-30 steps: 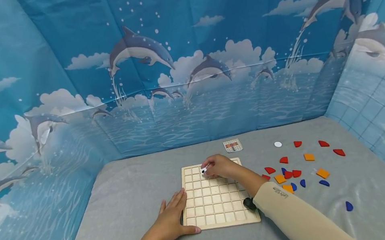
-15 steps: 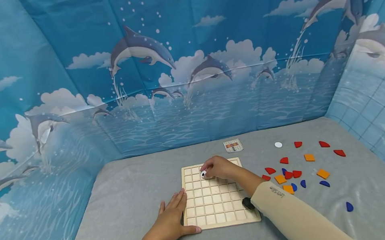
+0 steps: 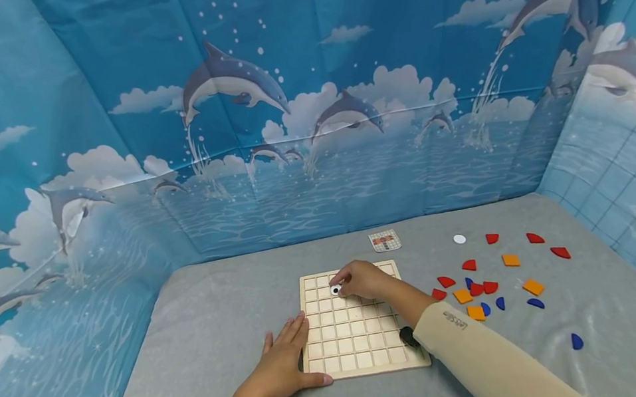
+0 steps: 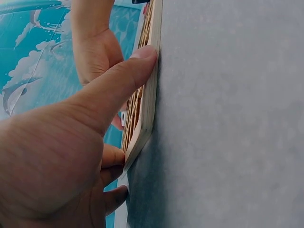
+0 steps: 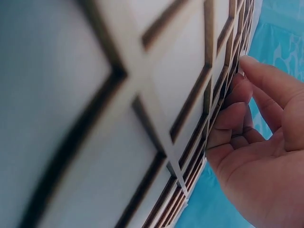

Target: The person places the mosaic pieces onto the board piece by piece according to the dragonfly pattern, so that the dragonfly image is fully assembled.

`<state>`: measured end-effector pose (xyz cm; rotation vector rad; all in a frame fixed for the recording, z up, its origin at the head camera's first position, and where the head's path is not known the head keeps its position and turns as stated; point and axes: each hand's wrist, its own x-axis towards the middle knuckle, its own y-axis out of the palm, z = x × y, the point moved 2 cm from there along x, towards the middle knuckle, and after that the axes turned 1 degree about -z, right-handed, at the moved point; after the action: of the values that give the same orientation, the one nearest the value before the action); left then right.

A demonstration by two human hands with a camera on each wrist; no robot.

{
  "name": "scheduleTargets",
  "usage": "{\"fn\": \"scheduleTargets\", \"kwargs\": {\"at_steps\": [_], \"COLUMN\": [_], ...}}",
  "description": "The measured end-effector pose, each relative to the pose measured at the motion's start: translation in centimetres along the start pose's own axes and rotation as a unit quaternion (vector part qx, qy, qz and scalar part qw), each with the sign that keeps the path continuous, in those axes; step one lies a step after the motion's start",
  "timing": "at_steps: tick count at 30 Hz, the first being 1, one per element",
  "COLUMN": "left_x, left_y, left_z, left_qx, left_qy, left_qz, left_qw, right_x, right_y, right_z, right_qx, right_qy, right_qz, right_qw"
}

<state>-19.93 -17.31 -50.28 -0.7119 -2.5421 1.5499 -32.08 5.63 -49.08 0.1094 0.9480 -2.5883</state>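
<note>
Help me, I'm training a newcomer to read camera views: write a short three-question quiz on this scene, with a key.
1. True or false: in the head view, the small printed card lies beyond the far edge of the grid board.
2. What does the right-hand grip hold?
A) a blue half-disc
B) a white piece with a black dot
C) a red wedge
3. How many orange squares show to the right of the board in the head view?

Key: 1. True. 2. B. 3. Four.
</note>
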Motion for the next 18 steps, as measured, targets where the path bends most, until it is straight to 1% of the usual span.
{"fn": "scheduleTargets", "kwargs": {"at_steps": [5, 10, 14, 18], "left_x": [0.02, 0.08, 0.05, 0.01], "left_y": [0.09, 0.06, -0.01, -0.07], "left_z": [0.00, 0.04, -0.03, -0.11], "left_qx": [-0.001, -0.001, 0.000, -0.002], "left_qy": [0.004, 0.007, 0.008, 0.007], "left_qz": [-0.002, -0.005, -0.005, -0.001], "left_qw": [1.0000, 1.0000, 1.0000, 1.0000], "right_x": [-0.05, 0.09, 0.06, -0.03], "right_y": [-0.06, -0.11, -0.35, -0.74], "right_z": [-0.06, -0.40, -0.61, -0.86], "right_qx": [-0.005, -0.003, 0.024, 0.068], "right_qy": [-0.001, -0.002, -0.006, -0.015], "right_qz": [-0.002, 0.008, 0.026, 0.043], "right_qw": [1.0000, 1.0000, 0.9994, 0.9966]}}
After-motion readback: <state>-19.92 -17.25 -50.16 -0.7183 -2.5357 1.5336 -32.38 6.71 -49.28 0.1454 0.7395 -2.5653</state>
